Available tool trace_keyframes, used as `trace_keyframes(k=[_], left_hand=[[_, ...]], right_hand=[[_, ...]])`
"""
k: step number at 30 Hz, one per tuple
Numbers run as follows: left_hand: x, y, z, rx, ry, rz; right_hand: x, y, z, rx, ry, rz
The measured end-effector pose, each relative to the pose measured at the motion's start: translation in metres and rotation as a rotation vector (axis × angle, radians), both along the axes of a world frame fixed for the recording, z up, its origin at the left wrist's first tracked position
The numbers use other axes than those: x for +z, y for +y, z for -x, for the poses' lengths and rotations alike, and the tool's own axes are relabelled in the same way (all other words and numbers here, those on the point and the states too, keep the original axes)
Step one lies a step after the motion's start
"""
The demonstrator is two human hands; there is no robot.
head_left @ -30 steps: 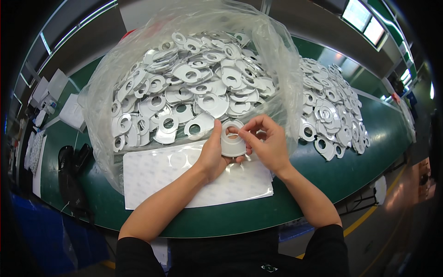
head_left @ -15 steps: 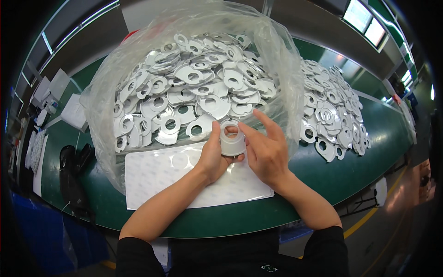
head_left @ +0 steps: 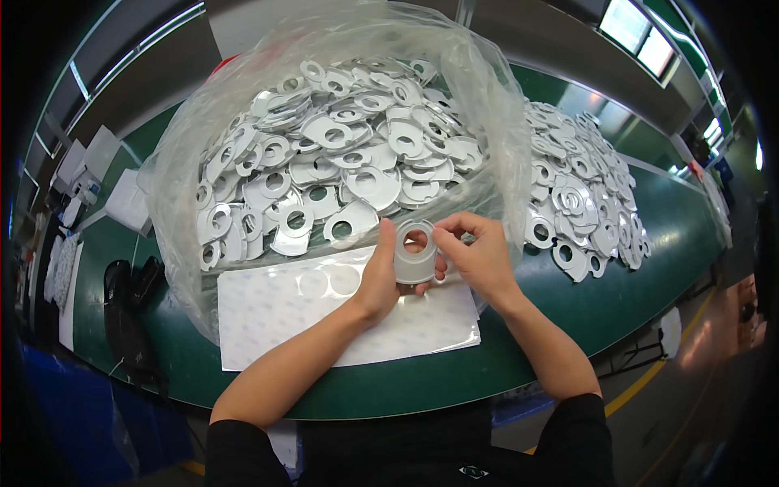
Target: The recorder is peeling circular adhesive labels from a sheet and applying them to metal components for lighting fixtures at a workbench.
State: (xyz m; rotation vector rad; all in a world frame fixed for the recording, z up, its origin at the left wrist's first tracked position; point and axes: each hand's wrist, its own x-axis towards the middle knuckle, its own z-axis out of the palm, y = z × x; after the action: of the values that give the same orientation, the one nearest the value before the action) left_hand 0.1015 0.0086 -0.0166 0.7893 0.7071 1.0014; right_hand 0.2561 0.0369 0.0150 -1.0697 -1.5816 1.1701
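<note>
Thumb and fingers of the left hand (head_left: 378,282) cradle the grey ring (head_left: 416,269) above the white sheets (head_left: 280,321); the right hand's (head_left: 484,258) fingertips narrow at its right rim, grip unclear. It looks light, stiff, perhaps slick, best held by the edges. Both forearms angle inward.

A bright window (head_left: 638,37) shows beyond a green table (head_left: 600,299) above yellow-lined floor (head_left: 629,426).
</note>
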Motion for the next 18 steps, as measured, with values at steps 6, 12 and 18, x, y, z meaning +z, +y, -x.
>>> trace_keyframes(k=[6,12,18], left_hand=[[-0.0034,-0.0008,0.0008,-0.027,0.116,-0.016],[-0.0022,0.0003,-0.0004,-0.09,0.196,-0.071],[-0.0029,0.0013,0.0011,-0.119,0.181,-0.093]], right_hand=[[0.0039,-0.0033,0.0049,0.004,-0.011,0.01],[0.0,-0.006,0.0048,-0.101,-0.159,0.056],[0.0067,-0.0092,0.0093,-0.285,-0.673,-0.371]])
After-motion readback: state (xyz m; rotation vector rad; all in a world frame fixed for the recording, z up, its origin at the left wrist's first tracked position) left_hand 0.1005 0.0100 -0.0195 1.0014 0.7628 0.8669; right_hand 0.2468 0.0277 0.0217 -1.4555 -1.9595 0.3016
